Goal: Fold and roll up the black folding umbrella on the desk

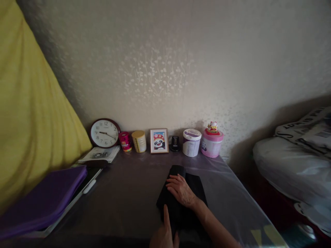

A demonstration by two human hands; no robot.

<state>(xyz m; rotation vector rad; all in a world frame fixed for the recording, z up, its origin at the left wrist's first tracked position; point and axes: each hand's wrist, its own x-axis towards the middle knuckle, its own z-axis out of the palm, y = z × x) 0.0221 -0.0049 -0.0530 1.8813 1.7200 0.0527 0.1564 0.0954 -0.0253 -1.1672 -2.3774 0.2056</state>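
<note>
A black folded cloth (pixel 172 203) lies on the table in front of me, one part turned over onto the rest; whether it is a garment I cannot tell. Flat on its upper fold rests my right hand (pixel 182 191), fingers stretched towards the left and holding nothing. My left hand (pixel 162 236) is at the cloth's near left edge, low in the view. Its index finger points forward onto the cloth, with the thumb apart from it; the other fingers are hidden.
Along the wall stand a clock (pixel 104 133), a pink can (pixel 125 142), a yellow-lidded can (pixel 139 142), a panda picture frame (pixel 159 141), a small black device (pixel 175 143) and two tubs (pixel 191 144), one topped by a cat figurine (pixel 213 127). A purple folder (pixel 46 199) lies left; bagged bedding (pixel 292 168) sits right.
</note>
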